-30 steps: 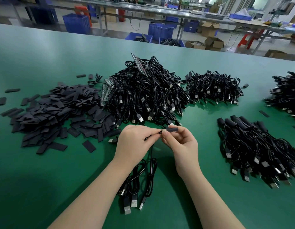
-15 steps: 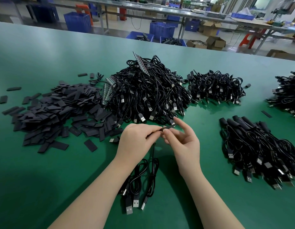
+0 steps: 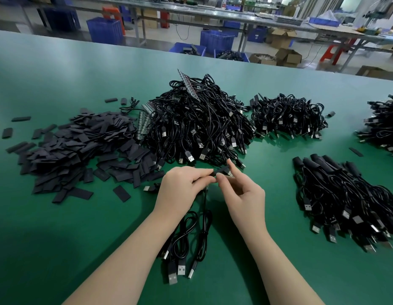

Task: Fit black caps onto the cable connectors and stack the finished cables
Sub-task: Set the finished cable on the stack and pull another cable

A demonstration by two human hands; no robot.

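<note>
Cap nearly seated, mid-frame, just below the big heap of loose black cables.

Since a second ago the right hand has uncurled: thumb and forefinger now pinch the flat black sleeve-like cap, other fingers relaxed. The left hand grips the thin black cable (connector hidden). So fitting looks almost done. The cap's long axis runs roughly left-right, tipped up toward the right.

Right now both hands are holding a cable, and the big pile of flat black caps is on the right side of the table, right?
Not quite. The head view shows the caps piled on the left side of the table. Both hands, left and right, do hold a cable.
</note>
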